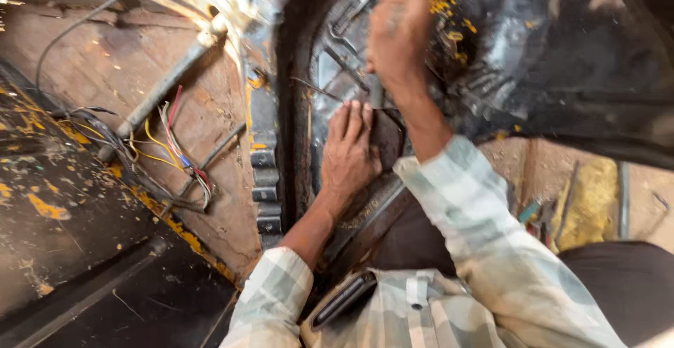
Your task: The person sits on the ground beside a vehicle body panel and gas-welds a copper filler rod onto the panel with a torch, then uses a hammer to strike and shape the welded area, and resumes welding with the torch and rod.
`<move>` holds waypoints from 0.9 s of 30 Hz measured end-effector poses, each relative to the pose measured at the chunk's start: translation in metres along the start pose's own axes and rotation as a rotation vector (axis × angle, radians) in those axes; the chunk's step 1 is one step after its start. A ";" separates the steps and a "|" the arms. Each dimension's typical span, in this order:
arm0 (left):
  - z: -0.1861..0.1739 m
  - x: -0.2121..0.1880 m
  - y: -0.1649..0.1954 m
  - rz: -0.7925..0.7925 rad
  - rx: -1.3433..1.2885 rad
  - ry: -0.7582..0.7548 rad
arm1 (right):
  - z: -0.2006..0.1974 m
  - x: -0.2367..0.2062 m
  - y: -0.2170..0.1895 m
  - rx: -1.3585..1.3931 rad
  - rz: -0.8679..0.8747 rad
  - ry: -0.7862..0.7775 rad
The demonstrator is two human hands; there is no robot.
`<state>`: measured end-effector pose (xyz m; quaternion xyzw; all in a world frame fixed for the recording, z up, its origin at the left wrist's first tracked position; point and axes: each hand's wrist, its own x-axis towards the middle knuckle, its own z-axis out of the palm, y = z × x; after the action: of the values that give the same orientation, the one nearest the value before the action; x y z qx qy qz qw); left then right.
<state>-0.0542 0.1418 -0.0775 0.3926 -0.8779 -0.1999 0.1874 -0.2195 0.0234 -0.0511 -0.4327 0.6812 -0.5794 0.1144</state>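
Left hand (349,150): laid flat, palm down, fingers extended and held together, pressed against a dark brown pad-like piece (387,136) that rests on the rusted metal panel (330,74) of a vehicle body. Nothing is gripped; the piece is only touched along its left edge.

Right hand (399,29): raised above the left, seen blurred against the same panel. Whether it is open, closed, or clamped on anything cannot be told. The two hands are apart, the right higher in the view than the left.

Dark brown piece: located just right of the left hand, between that hand and the right forearm, on the panel's lower part.

Sleeves (477,215): pale checked shirt cloth, rolled on both forearms. A dark flat item (344,299) is seen standing in the shirt's chest pocket.

Surroundings: a bundle of coloured wires (184,153), red, yellow, white and blue, hung beside a grey tube (165,85) at left. A black ribbed strip (265,186) is set along the panel's edge. Flaked yellow paint (49,208) is noted on the dark metal at lower left. Some tools (537,218), indistinct, are seen on the ground at right.
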 end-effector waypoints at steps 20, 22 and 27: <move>0.003 -0.001 -0.003 0.002 -0.003 0.034 | -0.002 -0.013 -0.020 0.020 0.060 -0.344; 0.003 0.000 -0.004 -0.010 0.005 -0.003 | -0.013 -0.002 -0.021 0.165 0.461 -0.327; 0.000 -0.002 -0.002 -0.015 0.027 -0.016 | -0.006 -0.008 -0.031 0.137 0.440 -0.268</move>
<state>-0.0518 0.1419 -0.0789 0.4001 -0.8791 -0.1924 0.1737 -0.2046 0.0354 -0.0248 -0.3381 0.6969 -0.5228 0.3559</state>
